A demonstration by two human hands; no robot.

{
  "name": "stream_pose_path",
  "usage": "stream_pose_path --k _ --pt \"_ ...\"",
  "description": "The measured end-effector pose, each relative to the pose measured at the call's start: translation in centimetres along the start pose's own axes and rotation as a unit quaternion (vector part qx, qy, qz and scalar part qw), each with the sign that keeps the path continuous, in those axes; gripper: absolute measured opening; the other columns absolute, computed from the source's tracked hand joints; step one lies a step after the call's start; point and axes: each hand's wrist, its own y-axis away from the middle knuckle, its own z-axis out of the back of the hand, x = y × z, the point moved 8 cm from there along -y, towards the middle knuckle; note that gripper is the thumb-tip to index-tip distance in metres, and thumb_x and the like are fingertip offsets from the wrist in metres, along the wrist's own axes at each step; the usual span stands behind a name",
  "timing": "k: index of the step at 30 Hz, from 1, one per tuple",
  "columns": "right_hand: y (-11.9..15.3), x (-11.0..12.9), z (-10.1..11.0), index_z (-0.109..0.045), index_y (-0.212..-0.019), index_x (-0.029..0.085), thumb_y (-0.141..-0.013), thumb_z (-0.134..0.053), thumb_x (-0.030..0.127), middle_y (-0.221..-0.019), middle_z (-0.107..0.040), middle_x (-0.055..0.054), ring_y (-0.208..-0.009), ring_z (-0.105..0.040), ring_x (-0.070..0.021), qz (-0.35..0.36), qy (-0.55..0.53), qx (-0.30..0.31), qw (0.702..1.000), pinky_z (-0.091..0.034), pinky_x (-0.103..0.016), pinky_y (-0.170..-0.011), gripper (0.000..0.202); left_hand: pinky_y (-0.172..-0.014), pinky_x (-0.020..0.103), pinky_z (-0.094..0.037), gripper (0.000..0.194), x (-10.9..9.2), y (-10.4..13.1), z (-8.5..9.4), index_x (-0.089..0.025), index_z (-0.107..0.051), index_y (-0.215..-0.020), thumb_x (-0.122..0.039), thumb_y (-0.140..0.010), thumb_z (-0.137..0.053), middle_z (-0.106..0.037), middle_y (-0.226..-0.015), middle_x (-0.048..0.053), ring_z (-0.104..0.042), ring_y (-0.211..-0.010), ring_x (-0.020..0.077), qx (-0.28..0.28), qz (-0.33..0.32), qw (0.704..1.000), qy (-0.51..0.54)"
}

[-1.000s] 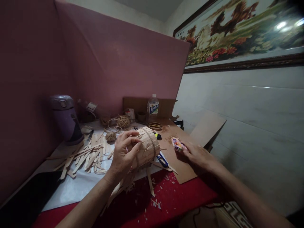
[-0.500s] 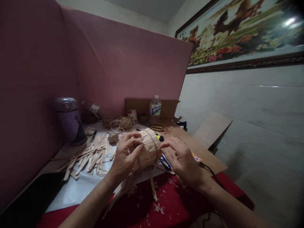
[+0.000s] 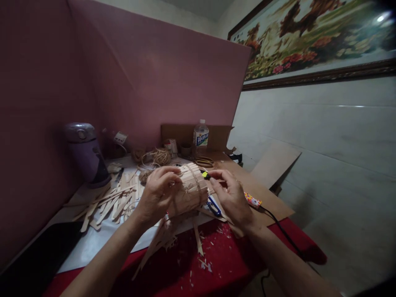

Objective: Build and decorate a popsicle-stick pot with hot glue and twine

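Observation:
A bundle of flat wooden sticks [image 3: 192, 187], shaped like a cylinder, lies on its side with rough twine tied around it. My left hand [image 3: 159, 189] grips its left end, fingers curled over the top and the thumb lower down. Just off the bundle's right end is my right hand [image 3: 230, 196], its fingers bent and the thumb and index tips slightly apart. I see nothing between them. Right behind those fingertips shows a yellow and black object [image 3: 206, 175], partly hidden. Blue-handled snips [image 3: 214, 206] lie below, beside the bundle.
Loose wooden sticks [image 3: 114, 202] are piled on the left near a purple bottle [image 3: 86, 156]. Twine balls [image 3: 161, 156], scissors [image 3: 204, 161] and a plastic bottle [image 3: 201, 138] stand at the back. A patterned stick-like device [image 3: 253, 200] with a black cord lies right. Shavings litter the red cloth [image 3: 222, 251].
My right hand has moved up and slightly away from the bundle's right edge. My left hand still holds the bundle. The whole view has shifted a little.

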Motion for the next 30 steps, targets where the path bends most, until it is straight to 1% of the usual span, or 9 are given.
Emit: stream_pose_path --k 2,3,7,10,13,16,18,22,30 --pt "0.0 -1.4 0.7 -0.062 -0.096 0.017 -0.089 -0.047 0.030 -0.098 -0.064 -0.008 -0.088 -0.059 -0.0183 -0.028 0.033 -0.003 0.999 -0.046 -0.030 -0.076 0.021 -0.089 0.041 -0.044 0.011 0.1 -0.1 0.3 -0.021 -0.062 -0.079 -0.018 -0.084 -0.053 -0.063 -0.105 0.007 -0.056 -0.101 0.0217 -0.006 -0.011 1.000 0.010" --pt "0.0 -2.1 0.7 -0.063 -0.090 0.017 -0.088 -0.048 0.030 -0.093 -0.065 -0.007 -0.084 -0.059 -0.0181 -0.037 0.064 0.019 0.997 -0.045 -0.029 -0.073 0.020 -0.087 0.039 -0.045 0.011 0.2 -0.1 0.3 -0.021 -0.062 -0.079 -0.018 -0.084 -0.053 -0.063 -0.104 0.007 -0.056 -0.100 0.0210 -0.006 -0.010 1.000 0.019" --pt "1.6 -4.3 -0.2 -0.066 -0.073 0.019 -0.084 -0.051 0.025 -0.072 -0.068 -0.003 -0.069 -0.059 -0.0170 -0.068 0.174 0.181 0.966 -0.039 -0.027 -0.063 0.020 -0.082 0.034 -0.048 0.014 0.8 -0.1 0.1 -0.020 -0.063 -0.080 -0.019 -0.086 -0.050 -0.060 -0.107 0.007 -0.058 -0.095 0.0184 0.003 0.010 0.999 0.041" --pt "3.1 -4.8 0.0 -0.067 -0.073 0.020 -0.080 -0.054 0.020 -0.073 -0.069 -0.003 -0.070 -0.060 -0.0177 -0.075 0.227 0.229 0.944 -0.037 -0.027 -0.063 0.015 -0.081 0.034 -0.048 0.013 0.9 0.0 0.2 -0.020 -0.063 -0.080 -0.019 -0.086 -0.051 -0.060 -0.107 0.008 -0.058 -0.095 0.0186 -0.003 0.011 0.999 0.040" --pt "4.3 -4.2 -0.1 -0.065 -0.074 0.020 -0.078 -0.058 0.017 -0.077 -0.067 -0.002 -0.074 -0.060 -0.0176 -0.062 0.238 0.239 0.939 -0.039 -0.027 -0.066 0.008 -0.074 0.032 -0.049 0.012 1.0 -0.1 0.3 -0.019 -0.064 -0.079 -0.020 -0.084 -0.053 -0.061 -0.105 0.008 -0.058 -0.093 0.0190 -0.011 0.015 0.999 0.048" --pt "4.9 -2.7 -1.2 -0.063 -0.084 0.020 -0.081 -0.056 0.014 -0.092 -0.065 -0.004 -0.084 -0.059 -0.0176 0.001 0.245 0.228 0.942 -0.042 -0.028 -0.074 0.010 -0.073 0.031 -0.049 0.012 1.2 -0.2 0.3 -0.019 -0.064 -0.079 -0.020 -0.084 -0.053 -0.061 -0.105 0.008 -0.058 -0.094 0.0191 -0.011 0.024 0.998 0.058" --pt "5.2 -2.2 -2.5 -0.062 -0.087 0.019 -0.081 -0.054 0.011 -0.097 -0.062 -0.006 -0.089 -0.057 -0.0190 0.034 0.288 0.232 0.928 -0.042 -0.029 -0.078 0.013 -0.076 0.032 -0.048 0.012 1.2 -0.2 0.4 -0.020 -0.064 -0.079 -0.020 -0.084 -0.053 -0.061 -0.105 0.008 -0.058 -0.094 0.0191 -0.011 0.025 0.998 0.063" --pt "5.3 -2.3 -4.2 -0.061 -0.085 0.016 -0.078 -0.047 0.003 -0.095 -0.060 -0.009 -0.087 -0.055 -0.0207 0.047 0.357 0.249 0.899 -0.042 -0.031 -0.076 0.020 -0.079 0.034 -0.047 0.012 1.2 -0.1 0.3 -0.020 -0.064 -0.078 -0.020 -0.084 -0.053 -0.061 -0.105 0.008 -0.057 -0.096 0.0196 -0.008 0.022 0.998 0.061" --pt "5.1 -2.2 -1.6 -0.057 -0.078 0.019 -0.086 -0.054 0.018 -0.083 -0.063 -0.002 -0.080 -0.057 -0.0169 -0.015 0.168 0.216 0.962 -0.041 -0.028 -0.072 0.010 -0.066 0.029 -0.046 0.014 1.2 0.0 0.1 -0.019 -0.063 -0.077 -0.022 -0.085 -0.052 -0.060 -0.107 0.009 -0.057 -0.092 0.0189 -0.004 0.036 0.997 0.064"
